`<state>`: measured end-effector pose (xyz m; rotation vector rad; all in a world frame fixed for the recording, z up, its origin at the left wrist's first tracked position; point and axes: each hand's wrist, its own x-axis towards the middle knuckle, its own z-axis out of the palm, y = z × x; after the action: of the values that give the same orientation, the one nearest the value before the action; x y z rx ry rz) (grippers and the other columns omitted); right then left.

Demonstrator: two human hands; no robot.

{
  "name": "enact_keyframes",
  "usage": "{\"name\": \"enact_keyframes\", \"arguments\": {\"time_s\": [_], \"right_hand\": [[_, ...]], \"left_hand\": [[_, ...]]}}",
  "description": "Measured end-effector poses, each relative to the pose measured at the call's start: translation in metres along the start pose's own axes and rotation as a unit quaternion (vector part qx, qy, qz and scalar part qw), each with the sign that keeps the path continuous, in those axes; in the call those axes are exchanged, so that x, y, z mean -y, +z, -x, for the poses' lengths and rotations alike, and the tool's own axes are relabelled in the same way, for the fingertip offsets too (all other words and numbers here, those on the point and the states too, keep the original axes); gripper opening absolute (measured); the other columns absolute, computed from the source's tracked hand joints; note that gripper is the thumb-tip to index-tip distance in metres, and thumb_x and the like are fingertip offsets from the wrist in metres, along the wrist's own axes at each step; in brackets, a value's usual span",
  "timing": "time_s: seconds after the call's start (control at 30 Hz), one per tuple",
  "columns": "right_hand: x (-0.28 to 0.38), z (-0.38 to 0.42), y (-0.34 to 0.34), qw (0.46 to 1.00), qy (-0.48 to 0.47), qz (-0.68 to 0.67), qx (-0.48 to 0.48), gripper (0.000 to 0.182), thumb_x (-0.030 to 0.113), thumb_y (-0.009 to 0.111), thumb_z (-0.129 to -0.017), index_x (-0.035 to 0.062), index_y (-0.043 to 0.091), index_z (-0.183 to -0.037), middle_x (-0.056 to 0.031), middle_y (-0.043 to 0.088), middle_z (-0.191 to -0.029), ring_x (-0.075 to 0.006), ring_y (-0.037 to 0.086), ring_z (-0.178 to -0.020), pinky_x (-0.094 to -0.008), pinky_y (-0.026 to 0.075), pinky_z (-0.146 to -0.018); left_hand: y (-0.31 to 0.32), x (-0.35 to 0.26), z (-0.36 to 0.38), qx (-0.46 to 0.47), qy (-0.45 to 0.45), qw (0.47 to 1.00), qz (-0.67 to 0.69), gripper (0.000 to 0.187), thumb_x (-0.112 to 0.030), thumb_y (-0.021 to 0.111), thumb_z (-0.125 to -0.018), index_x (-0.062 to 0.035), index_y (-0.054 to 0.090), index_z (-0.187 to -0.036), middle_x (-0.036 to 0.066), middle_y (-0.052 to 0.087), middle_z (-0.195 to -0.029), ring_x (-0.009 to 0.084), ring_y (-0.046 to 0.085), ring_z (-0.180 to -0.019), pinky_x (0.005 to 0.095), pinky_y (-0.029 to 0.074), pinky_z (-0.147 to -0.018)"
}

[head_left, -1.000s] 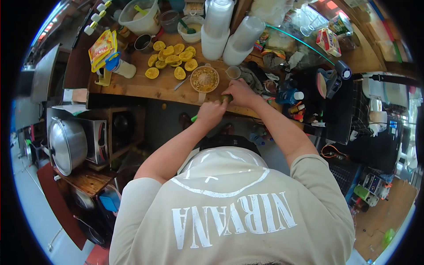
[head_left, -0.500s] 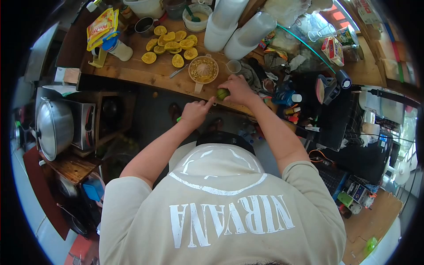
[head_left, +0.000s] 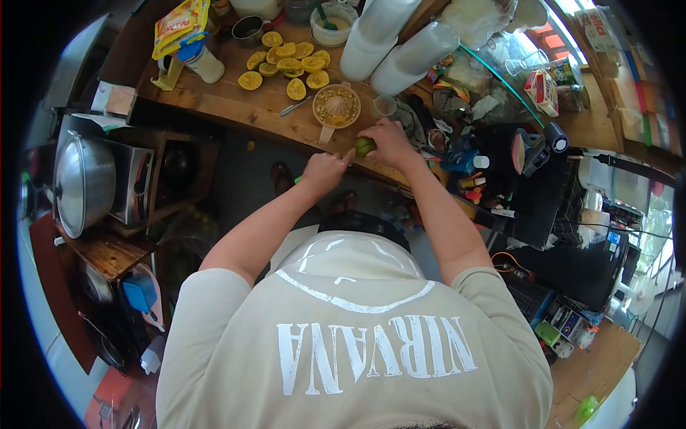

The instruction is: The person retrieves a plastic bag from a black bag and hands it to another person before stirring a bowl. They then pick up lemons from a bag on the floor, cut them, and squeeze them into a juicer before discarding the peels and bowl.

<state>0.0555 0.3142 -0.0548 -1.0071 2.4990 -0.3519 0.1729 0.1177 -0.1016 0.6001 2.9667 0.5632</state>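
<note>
At the bench's front edge, my right hand (head_left: 389, 143) is closed around a whole green citrus fruit (head_left: 364, 147). My left hand (head_left: 325, 171) is closed just left of it, fingertips near or touching the fruit. A bit of green shows at the outer side of that hand; what the fingers hold is hidden. Just beyond the hands is a pale handled citrus juicer (head_left: 336, 107), with pulp and seeds around its ridged cone. Several squeezed citrus halves (head_left: 289, 64) lie behind it to the left. A small clear cup (head_left: 384, 106) stands to its right.
A thin grey utensil (head_left: 294, 106) lies left of the juicer on the wooden bench (head_left: 250, 107). Behind are stacked plastic cups (head_left: 414, 57), a tub with a green spoon (head_left: 334, 25) and a metal mug (head_left: 249, 30). A large pot (head_left: 86, 186) stands at left.
My left index finger, stretched toward the fruit before, is now more bent. The fruit stays in my right hand. The whole view has shifted slightly.
</note>
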Motion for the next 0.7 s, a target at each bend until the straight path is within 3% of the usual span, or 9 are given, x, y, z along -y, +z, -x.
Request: {"name": "enact_keyframes", "arguments": {"time_s": [0.13,0.2,0.23,0.3,0.4,0.5,0.7], "right_hand": [[0.01,0.021,0.015,0.993,0.014,-0.018,-0.114,0.056,0.021,0.087,-0.067,0.0122,0.07,-0.12,-0.0062,0.07,-0.118,-0.0252,0.055,-0.118,-0.0421,0.039,-0.103],[0.017,0.031,0.031,0.968,0.124,-0.015,-0.22,0.055,0.03,0.087,-0.068,0.0029,0.071,-0.113,-0.0136,0.071,-0.11,-0.0302,0.06,-0.11,-0.0426,0.046,-0.096],[0.027,0.034,0.028,0.967,0.124,-0.015,-0.222,0.055,0.03,0.087,-0.068,0.0029,0.071,-0.113,-0.0136,0.071,-0.11,-0.0302,0.06,-0.11,-0.0426,0.046,-0.096],[0.044,0.035,0.024,0.937,0.268,-0.079,-0.211,0.059,0.042,0.086,-0.068,-0.0019,0.073,-0.105,-0.02,0.073,-0.098,-0.0359,0.067,-0.097,-0.0449,0.052,-0.086],[0.031,0.026,0.041,0.914,0.292,-0.156,-0.232,0.062,0.049,0.083,-0.069,-0.0032,0.075,-0.1,-0.0221,0.073,-0.089,-0.0385,0.07,-0.087,-0.0455,0.055,-0.08],[0.025,0.033,0.037,0.898,0.305,-0.23,-0.217,0.06,0.045,0.084,-0.069,-0.004,0.074,-0.103,-0.0221,0.074,-0.09,-0.036,0.072,-0.088,-0.0431,0.056,-0.081],[0.017,0.045,0.059,0.892,0.29,-0.232,-0.257,0.06,0.043,0.085,-0.069,-0.0047,0.074,-0.104,-0.0215,0.074,-0.091,-0.0327,0.073,-0.086,-0.0398,0.057,-0.081]], "left_hand": [[-0.006,0.005,0.02,-0.015,0.003,1.0,-0.001,0.058,-0.009,0.061,-0.08,-0.0095,0.056,-0.137,0.01,0.069,-0.082,0.0286,0.07,-0.071,0.0419,0.055,-0.059],[-0.005,0.007,0.018,0.0,0.001,1.0,-0.021,0.056,-0.011,0.061,-0.081,-0.0095,0.056,-0.137,0.009,0.07,-0.084,0.0279,0.071,-0.073,0.0408,0.056,-0.059],[-0.003,0.006,0.015,0.003,0.001,1.0,-0.024,0.056,-0.012,0.061,-0.081,-0.0093,0.056,-0.137,0.009,0.071,-0.085,0.0275,0.071,-0.072,0.0406,0.056,-0.059],[0.0,0.002,0.009,0.009,-0.002,1.0,-0.028,0.057,-0.012,0.062,-0.082,-0.0092,0.055,-0.138,0.01,0.071,-0.086,0.0272,0.071,-0.072,0.0405,0.056,-0.059],[0.005,-0.008,-0.002,0.003,0.0,1.0,-0.025,0.058,-0.013,0.062,-0.082,-0.0084,0.054,-0.139,0.011,0.07,-0.087,0.0276,0.071,-0.071,0.0406,0.056,-0.059],[0.004,-0.008,-0.002,0.0,0.009,0.999,-0.048,0.058,-0.013,0.062,-0.082,-0.0079,0.053,-0.14,0.012,0.07,-0.086,0.0282,0.071,-0.071,0.0407,0.056,-0.059],[0.005,-0.006,0.0,0.012,0.016,0.999,-0.045,0.057,-0.012,0.06,-0.083,-0.0079,0.053,-0.14,0.011,0.07,-0.086,0.0283,0.072,-0.072,0.0406,0.057,-0.059]]}}
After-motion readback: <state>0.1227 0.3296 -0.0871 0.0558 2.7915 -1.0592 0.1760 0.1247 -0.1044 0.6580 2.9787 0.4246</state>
